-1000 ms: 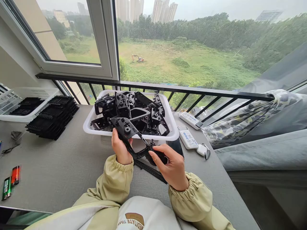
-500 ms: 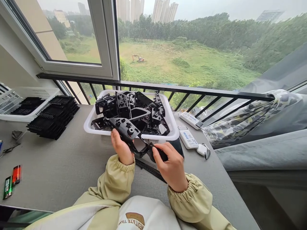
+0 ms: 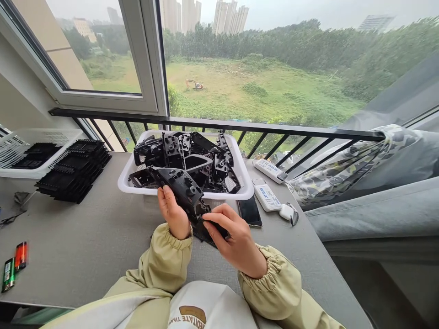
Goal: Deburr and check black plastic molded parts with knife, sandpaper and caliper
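My left hand (image 3: 173,212) is closed around the left side of a black molded plastic part (image 3: 181,185), which slants down to the right in front of the tub. At its lower end, my right hand (image 3: 233,233) pinches a smaller dark piece (image 3: 219,228) against it. The fingers cover most of that piece, so its shape is unclear. Just beyond stands a white plastic tub (image 3: 245,176) heaped with similar black plastic parts (image 3: 199,162). Below the held part, a long black strip (image 3: 206,237) lies partly hidden on the table.
On the left are a stack of black plastic trays (image 3: 73,171) and a white basket (image 3: 70,135). Two lighters, one red (image 3: 21,256) and one green (image 3: 8,274), lie at left. To the right are a phone (image 3: 250,212), white devices (image 3: 266,196) and an earbud case (image 3: 286,212). A black railing (image 3: 219,124) runs behind.
My right hand has moved left with the small dark piece, bringing it closer against the black part's lower end. The phone beside the tub is now uncovered. The view has shifted slightly.
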`<state>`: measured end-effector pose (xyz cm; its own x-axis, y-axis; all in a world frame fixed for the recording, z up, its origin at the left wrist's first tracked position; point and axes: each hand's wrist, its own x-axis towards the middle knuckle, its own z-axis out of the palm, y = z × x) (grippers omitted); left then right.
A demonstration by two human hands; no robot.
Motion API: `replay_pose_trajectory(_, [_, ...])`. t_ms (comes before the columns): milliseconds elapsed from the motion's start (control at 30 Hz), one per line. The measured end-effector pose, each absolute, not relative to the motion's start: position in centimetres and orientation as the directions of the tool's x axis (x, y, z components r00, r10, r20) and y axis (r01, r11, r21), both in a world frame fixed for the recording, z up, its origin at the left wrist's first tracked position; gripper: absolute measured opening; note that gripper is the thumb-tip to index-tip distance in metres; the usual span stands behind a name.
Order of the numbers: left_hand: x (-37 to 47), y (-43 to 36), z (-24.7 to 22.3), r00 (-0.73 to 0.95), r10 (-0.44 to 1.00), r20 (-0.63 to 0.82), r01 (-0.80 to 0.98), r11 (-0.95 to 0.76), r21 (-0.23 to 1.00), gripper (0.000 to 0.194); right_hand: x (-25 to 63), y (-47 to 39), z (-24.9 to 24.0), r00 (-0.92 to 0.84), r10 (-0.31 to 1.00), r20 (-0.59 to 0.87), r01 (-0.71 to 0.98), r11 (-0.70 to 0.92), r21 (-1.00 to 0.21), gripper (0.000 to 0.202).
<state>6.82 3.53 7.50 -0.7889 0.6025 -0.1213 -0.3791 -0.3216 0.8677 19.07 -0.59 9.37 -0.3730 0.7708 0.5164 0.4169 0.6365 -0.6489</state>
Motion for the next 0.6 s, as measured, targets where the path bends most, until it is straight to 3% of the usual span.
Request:
replay_pose_trajectory(133, [6.5, 3.5, 7.9, -0.792, 0.601, -0.109, -0.377, -0.342, 0.861, 0.019, 20.4, 0.1, 9.6, -0.351, 0.796, 0.494, 0.451, 0.605, -0.656, 0.013])
replay_pose_trajectory(267, [5.8, 3.6, 8.4, -0.752, 0.625, -0.209, -0.495, -0.326, 0.805, 0.022, 23.0, 1.1, 9.0, -0.074, 0.868, 0.491, 0.567, 0.442, -0.695, 0.011])
replay_pose_trajectory(467, [5.4, 3.2, 9.9, -0.531, 0.793, -0.298, -0.726, -0.245, 0.643, 0.02, 24.1, 2.0, 4.5, -0.3, 0.931, 0.209, 0.526, 0.344, -0.778, 0.027])
replay_pose_trajectory(533, [5.4, 2.8, 10.3, -0.5, 0.822, -0.274, -0.75, -0.252, 0.611, 0.019, 23.8, 1.8, 3.1, -0.36, 0.918, 0.166, 0.563, 0.356, -0.746, 0.04])
replay_pose_trajectory(600, [5.3, 2.3, 10.5, -0.479, 0.844, -0.243, -0.762, -0.261, 0.592, 0.018, 23.6, 1.3, 2.2, -0.359, 0.929, 0.093, 0.652, 0.321, -0.687, 0.037])
